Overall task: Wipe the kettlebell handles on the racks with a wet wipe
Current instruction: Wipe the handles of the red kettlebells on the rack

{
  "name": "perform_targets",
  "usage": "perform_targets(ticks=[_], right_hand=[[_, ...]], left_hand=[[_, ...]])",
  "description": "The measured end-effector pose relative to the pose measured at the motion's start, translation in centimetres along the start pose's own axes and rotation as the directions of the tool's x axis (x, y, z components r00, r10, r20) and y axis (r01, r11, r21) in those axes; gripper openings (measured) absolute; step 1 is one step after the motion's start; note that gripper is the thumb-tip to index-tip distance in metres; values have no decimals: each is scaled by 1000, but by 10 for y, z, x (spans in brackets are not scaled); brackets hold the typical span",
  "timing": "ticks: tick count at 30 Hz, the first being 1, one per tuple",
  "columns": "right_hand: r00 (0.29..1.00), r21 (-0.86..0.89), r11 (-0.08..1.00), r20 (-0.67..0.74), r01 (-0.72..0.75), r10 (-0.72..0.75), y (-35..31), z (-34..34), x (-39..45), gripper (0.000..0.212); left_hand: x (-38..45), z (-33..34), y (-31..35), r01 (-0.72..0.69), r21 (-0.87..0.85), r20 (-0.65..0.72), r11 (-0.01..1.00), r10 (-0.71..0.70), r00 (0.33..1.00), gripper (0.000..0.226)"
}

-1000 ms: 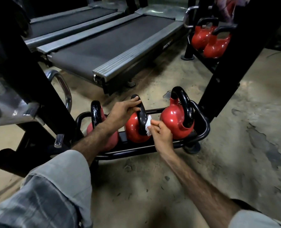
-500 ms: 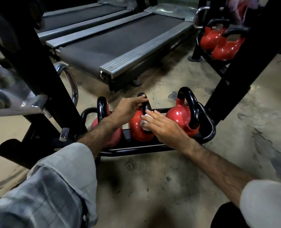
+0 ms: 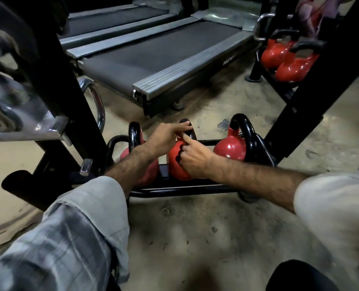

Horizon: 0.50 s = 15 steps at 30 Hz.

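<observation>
**Two hands on the middle kettlebell**

The left hand [image 3: 166, 137] sits in the middle of the frame; its fingers curl over the top of the black handle [image 3: 188, 131] of the middle kettlebell [image 3: 177, 162]; the right hand [image 3: 195, 159] is just below and to the right, touching the same bell; its pointer finger sticks up along the handle and the other fingers are curled in tight.

Half a second ago a bit of white wet wipe showed under flat right fingers; now those fingers are bunched up and the wipe is out of sight; I cannot tell if the hand holds it.

The bell sits on the low black rack [image 3: 174, 189] between the left kettlebell [image 3: 135, 143] and the right kettlebell [image 3: 232, 147]; the left arm hides most of the left one; more red bells at the upper right are cut off by a dark post.
</observation>
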State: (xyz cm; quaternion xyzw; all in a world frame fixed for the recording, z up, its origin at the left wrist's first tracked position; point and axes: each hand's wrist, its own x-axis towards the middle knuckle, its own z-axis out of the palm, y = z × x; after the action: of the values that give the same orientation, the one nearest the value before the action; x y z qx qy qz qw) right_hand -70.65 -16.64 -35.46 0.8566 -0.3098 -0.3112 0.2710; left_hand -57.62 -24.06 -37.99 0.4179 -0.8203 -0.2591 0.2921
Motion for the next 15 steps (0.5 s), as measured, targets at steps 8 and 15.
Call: perform_targets(ticks=[8,15], right_hand=[[993,-53,998,-119,18,-25,-10,9,-15,31],[894,37,999,-448,3,14,-14,38,-23,22]], left_hand=[[-3,-4,4,-26,69,41,997,24,999,57],[-3,-3,2,-43,81,44,996,40,998,59]])
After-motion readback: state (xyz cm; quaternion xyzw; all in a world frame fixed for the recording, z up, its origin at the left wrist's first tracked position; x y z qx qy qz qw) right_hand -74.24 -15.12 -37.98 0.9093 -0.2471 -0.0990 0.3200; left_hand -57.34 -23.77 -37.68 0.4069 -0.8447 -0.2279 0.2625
